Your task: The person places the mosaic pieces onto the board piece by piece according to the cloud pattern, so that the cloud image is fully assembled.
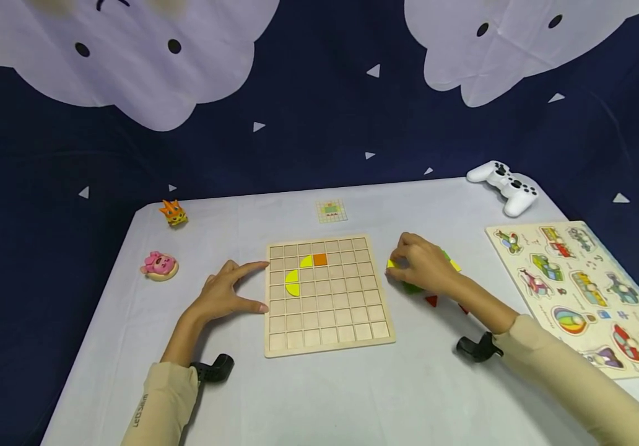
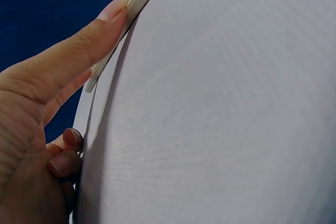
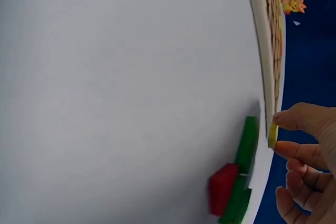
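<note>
Yellow piece [image 3: 272, 134]: lay right of centre in the head view, just right of the board, pinched between thumb and forefinger.
Right hand [image 1: 422, 263]: arched over the loose pieces, fingertips clamped on the yellow piece.
Green piece [image 3: 247, 142]: lay under the hand, beside a red piece [image 3: 223, 187].
Grid board [image 1: 327, 294]: centre of the table, holding yellow and orange pieces.
Left hand [image 1: 230, 291]: fingers spread straight, forefinger and thumb touching the board's left edge.

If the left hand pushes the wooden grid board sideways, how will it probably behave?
The wooden grid board looks stiff and flat, so it would probably slide whole rather than bend or tip. The smooth white table suggests easy sliding. The left hand touches its edge, probably steadying it.
</note>
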Demonstrator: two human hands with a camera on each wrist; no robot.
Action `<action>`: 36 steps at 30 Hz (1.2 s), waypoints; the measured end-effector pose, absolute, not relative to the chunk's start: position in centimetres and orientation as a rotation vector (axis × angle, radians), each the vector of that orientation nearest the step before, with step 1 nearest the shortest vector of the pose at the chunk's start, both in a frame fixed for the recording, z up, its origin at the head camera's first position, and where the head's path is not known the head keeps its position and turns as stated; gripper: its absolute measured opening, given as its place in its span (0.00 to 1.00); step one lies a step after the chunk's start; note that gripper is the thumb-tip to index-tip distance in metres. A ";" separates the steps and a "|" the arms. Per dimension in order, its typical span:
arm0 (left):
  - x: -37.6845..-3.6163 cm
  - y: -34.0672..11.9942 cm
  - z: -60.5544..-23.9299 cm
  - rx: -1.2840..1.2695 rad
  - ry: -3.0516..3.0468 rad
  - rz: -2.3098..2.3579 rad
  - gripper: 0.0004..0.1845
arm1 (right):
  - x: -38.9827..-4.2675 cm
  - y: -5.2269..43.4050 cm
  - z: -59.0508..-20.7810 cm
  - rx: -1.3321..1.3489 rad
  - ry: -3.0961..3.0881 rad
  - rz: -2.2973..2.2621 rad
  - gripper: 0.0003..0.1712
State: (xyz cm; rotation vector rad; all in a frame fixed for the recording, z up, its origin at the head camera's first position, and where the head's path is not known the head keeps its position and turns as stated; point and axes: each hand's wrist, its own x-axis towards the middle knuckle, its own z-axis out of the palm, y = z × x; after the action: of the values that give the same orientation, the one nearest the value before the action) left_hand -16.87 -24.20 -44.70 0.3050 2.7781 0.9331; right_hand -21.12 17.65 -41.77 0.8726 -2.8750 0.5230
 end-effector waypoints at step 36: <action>-17.0 -24.2 -44.8 0.315 2.776 0.958 0.49 | -24.7 7.8 -42.9 1.075 -2.830 0.882 0.08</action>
State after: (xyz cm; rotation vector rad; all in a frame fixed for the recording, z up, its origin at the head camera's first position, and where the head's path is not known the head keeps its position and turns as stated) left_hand -16.96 -24.20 -44.85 0.3147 2.7762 0.9576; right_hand -24.67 7.78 -42.92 1.0747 -2.8301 0.8819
